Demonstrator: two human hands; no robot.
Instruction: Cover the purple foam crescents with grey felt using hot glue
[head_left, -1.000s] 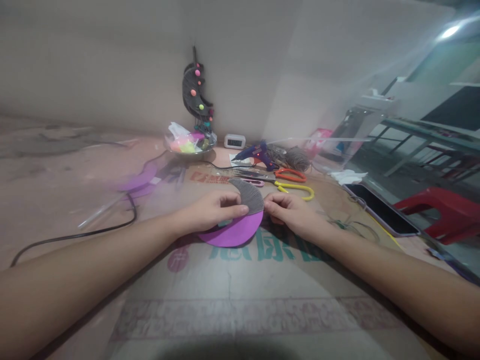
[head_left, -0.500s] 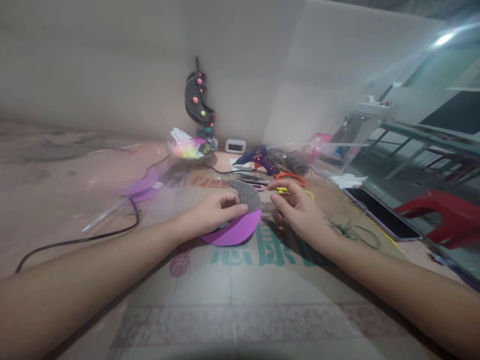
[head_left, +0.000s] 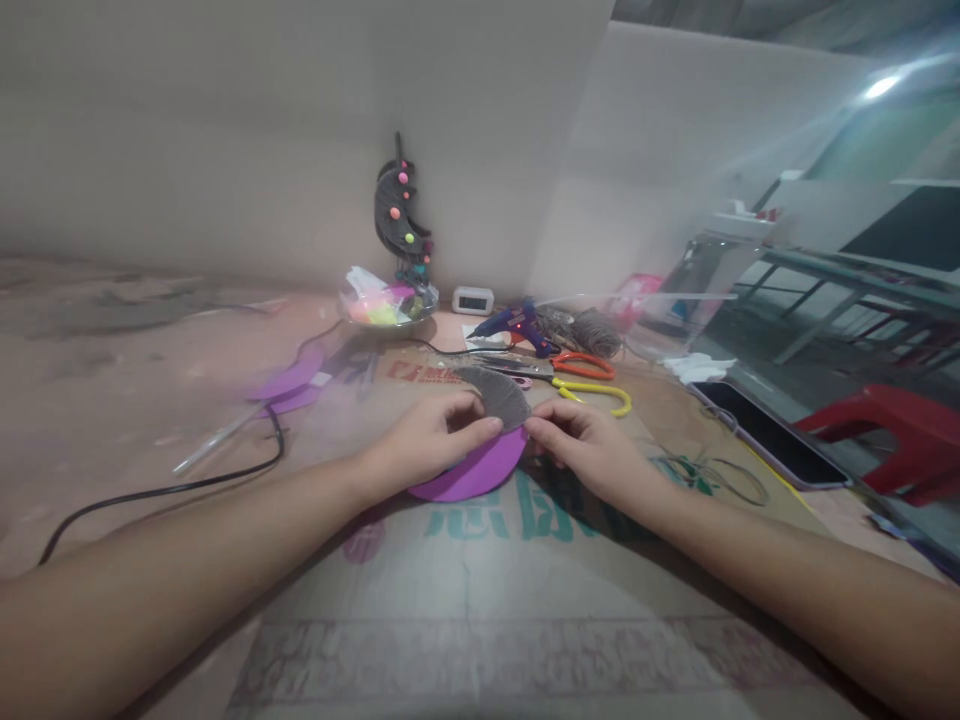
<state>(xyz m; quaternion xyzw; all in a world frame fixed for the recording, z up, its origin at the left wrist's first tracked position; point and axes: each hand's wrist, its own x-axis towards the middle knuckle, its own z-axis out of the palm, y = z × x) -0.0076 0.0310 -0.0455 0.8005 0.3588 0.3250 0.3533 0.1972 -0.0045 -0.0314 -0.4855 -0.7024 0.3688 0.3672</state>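
A purple crescent-shaped piece (head_left: pixel 480 473), its upper part wound in grey twine (head_left: pixel 501 395), lies on a printed cardboard sheet (head_left: pixel 487 570). My left hand (head_left: pixel 427 435) holds this piece from the left, thumb and fingers closed on its edge. At the piece's right edge my right hand (head_left: pixel 581 445) has its fingertips pinched together, touching the wound twine; what they pinch is too small to make out.
Behind the hands lie orange scissors (head_left: pixel 581 365), a yellow-handled tool (head_left: pixel 600 392), a blue glue gun (head_left: pixel 517 325) and a ball of twine (head_left: pixel 596 328). A bowl of bright pompoms (head_left: pixel 386 305), a finished dark crescent (head_left: pixel 401 215), a small clock (head_left: pixel 472 299) and a phone (head_left: pixel 761 430) stand around.
My right hand lifted off the piece half a second ago with fingers apart, then came back to its right edge and pinched shut. The left hand kept its hold.
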